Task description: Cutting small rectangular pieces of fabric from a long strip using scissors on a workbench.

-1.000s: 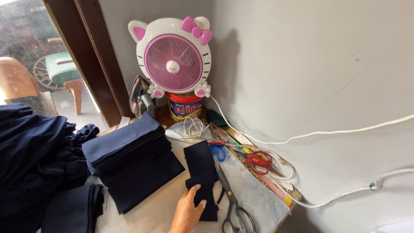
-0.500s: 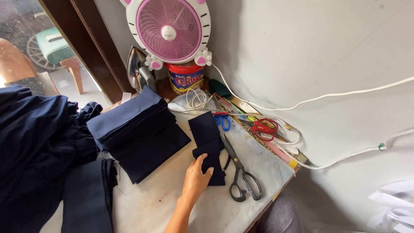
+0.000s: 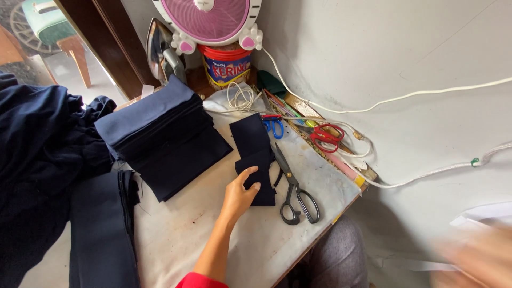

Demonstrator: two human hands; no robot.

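Note:
My left hand (image 3: 238,194) reaches up from a red sleeve and lies on the lower end of a small pile of navy fabric pieces (image 3: 252,138) on the worn white table (image 3: 256,245). Its thumb and forefinger pinch the pile's left edge. Black tailor's scissors (image 3: 294,188) lie just right of the pile, handles toward me. A thick stack of folded navy fabric (image 3: 162,141) sits left of the hand. My right hand (image 3: 474,258) is only a skin-coloured blur at the lower right, away from the table.
A pink fan (image 3: 208,18), a clothes iron (image 3: 160,50) and a red-lidded tub (image 3: 226,66) stand at the back. Red scissors (image 3: 326,136), blue scissors (image 3: 273,126) and a white cable (image 3: 400,98) run along the wall. Dark cloth (image 3: 37,144) is heaped at the left.
The view has tipped down and closer to the table. My left hand has slid a little up the navy pile. A blurred right hand has come into the lower right corner.

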